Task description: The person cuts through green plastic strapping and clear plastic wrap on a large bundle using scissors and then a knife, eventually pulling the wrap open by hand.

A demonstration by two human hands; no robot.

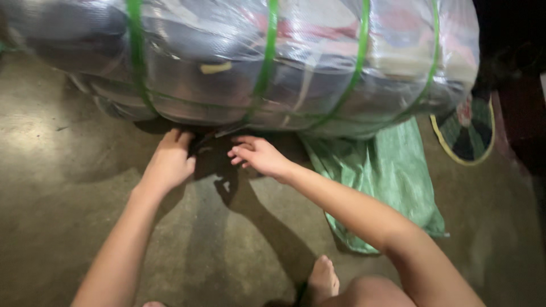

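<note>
A big bale (239, 62) of packed cloth, wrapped in clear plastic and bound by several green straps (266, 57), lies across the concrete floor in front of me. My left hand (169, 161) reaches under its lower edge, fingers tucked into the dark gap there. My right hand (257, 154) is beside it, fingers curled and pointing left at the same shadowed spot under the bale. Whether either hand grips anything in that gap is hidden by shadow.
A green woven sack (387, 176) lies flat on the floor, partly under the bale's right end. A round dark mat with a yellow rim (469, 133) sits at the right. My bare foot (323, 279) and knee show at the bottom.
</note>
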